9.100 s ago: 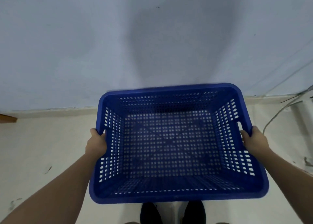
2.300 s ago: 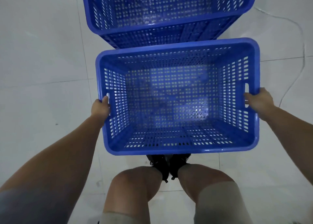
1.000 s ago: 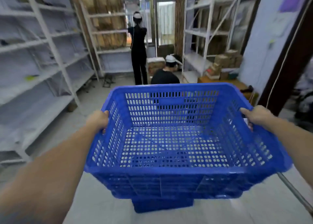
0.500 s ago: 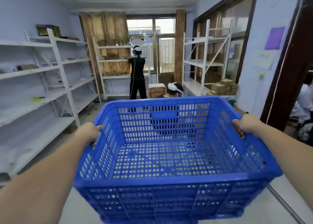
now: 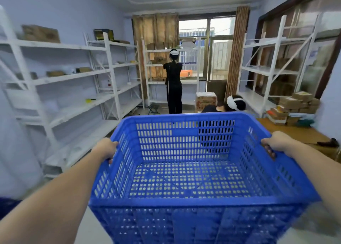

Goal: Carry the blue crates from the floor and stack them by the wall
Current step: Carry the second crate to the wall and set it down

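An empty blue perforated crate [image 5: 186, 170] is held up in front of me at about chest height, its open top facing the camera. My left hand [image 5: 106, 148] grips the handle slot on its left wall. My right hand [image 5: 276, 141] grips the handle slot on its right wall. Both forearms reach in from the lower corners. The other blue crates and the stack are out of sight.
White metal shelving [image 5: 60, 88] lines the left wall, and more racks [image 5: 267, 72] stand on the right. A standing person in black [image 5: 173, 81] faces the far shelf. A crouching person [image 5: 234, 103] is just beyond the crate. Cardboard boxes [image 5: 295, 103] sit on a wooden table at right.
The crate came up off the floor stack and my view swung from the floor up to the room. Over the last second the view has lifted further and the crate sits lower in the frame.
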`<state>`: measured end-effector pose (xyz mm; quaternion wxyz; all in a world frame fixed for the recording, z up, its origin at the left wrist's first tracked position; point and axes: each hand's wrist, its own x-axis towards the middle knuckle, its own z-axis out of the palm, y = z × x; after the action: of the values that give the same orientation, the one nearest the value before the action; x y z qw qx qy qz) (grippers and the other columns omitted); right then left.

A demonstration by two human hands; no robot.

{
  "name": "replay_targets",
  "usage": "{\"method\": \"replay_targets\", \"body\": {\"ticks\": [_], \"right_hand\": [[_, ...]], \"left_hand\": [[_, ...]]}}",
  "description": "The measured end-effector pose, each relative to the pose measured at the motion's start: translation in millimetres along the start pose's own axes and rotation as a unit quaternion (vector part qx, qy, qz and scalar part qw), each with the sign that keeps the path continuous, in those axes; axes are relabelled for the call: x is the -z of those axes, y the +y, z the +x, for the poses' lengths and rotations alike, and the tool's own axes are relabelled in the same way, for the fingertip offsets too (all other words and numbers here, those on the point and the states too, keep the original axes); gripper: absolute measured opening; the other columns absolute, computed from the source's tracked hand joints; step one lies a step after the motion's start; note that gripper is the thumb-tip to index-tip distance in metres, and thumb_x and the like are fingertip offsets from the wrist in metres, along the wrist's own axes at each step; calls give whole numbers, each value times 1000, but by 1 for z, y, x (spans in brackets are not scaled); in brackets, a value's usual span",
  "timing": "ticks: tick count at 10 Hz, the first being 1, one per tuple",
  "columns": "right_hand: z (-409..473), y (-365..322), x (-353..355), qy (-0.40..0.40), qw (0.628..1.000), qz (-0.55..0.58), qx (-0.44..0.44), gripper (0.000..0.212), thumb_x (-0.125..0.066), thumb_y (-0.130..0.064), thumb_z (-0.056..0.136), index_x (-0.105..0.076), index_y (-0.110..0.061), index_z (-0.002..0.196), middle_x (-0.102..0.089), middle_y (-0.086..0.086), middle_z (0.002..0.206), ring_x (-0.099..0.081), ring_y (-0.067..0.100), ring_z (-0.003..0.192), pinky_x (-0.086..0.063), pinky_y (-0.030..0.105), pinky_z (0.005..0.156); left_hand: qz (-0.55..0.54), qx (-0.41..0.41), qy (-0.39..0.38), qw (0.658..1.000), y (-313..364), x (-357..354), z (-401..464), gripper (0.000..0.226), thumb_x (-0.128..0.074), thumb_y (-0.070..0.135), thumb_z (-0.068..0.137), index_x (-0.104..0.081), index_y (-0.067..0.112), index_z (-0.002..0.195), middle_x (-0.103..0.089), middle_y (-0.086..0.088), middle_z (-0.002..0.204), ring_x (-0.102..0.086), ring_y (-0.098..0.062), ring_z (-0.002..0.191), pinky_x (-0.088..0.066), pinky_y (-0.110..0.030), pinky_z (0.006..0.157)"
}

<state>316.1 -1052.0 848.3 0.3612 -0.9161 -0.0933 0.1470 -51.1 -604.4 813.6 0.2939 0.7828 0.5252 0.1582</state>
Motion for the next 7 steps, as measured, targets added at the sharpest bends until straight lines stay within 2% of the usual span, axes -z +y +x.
{"method": "replay_targets", "body": {"ticks": [1, 2, 3, 4, 5, 6, 7], "right_hand": [[10, -37, -30, -18, 1000, -8, 14, 36, -59, -10, 98, -53, 3, 65, -49, 16, 51, -45, 27, 47, -42, 34, 47], [22, -77, -64, -31, 999, -20, 29, 33, -59, -12, 98, -56, 4, 69, -53, 16, 53, -48, 28, 47, -43, 32, 46], [35, -119, -102, -45, 998, -22, 46, 33, -60, -14, 98, -56, 4, 70, -53, 16, 54, -48, 27, 48, -44, 33, 46], [51, -160, -146, -67, 995, -29, 72, 35, -60, -15, 98, -56, 4, 69, -53, 16, 52, -49, 27, 46, -44, 34, 48], [74, -205, -195, -105, 987, -35, 113, 39, -58, -13, 98, -53, 2, 62, -49, 15, 45, -47, 26, 43, -41, 33, 46], [92, -258, -251, -151, 976, -40, 152, 42, -56, -8, 98, -50, -1, 57, -45, 13, 39, -43, 23, 35, -40, 28, 38], [106, -314, -308, -204, 960, -48, 188, 41, -56, -5, 98, -49, -2, 58, -43, 11, 37, -40, 22, 36, -38, 25, 36]], "left_hand": [[11, 25, 4, 1000, -18, 26, 15, 39, -51, 27, 101, -67, -9, 98, -59, -12, 62, -65, -31, 57, -50, -23, 50], [-12, 59, 16, 998, -40, 56, 36, 40, -52, 27, 101, -67, -10, 101, -60, -14, 65, -68, -36, 66, -57, -32, 60], [-37, 92, 40, 994, -66, 81, 53, 41, -53, 28, 100, -67, -8, 110, -60, -12, 69, -72, -41, 86, -61, -42, 75], [25, 118, 42, 992, -110, 106, 73, 27, -58, 17, 96, -64, 4, 119, -61, -6, 63, -71, -28, 74, -57, -33, 65], [-2, 168, 36, 985, -138, 122, 85, 24, -46, 6, 99, -62, 3, 117, -68, -13, 62, -70, -25, 55, -58, -34, 56], [5, 191, 109, 975, -166, 143, 87, 29, -46, 17, 104, -65, -4, 99, -62, -16, 59, -64, -30, 51, -59, -39, 59], [-10, 226, 162, 960, -192, 161, 82, 38, -50, 23, 103, -67, -10, 94, -61, -14, 62, -61, -30, 58, -59, -41, 68]]}}
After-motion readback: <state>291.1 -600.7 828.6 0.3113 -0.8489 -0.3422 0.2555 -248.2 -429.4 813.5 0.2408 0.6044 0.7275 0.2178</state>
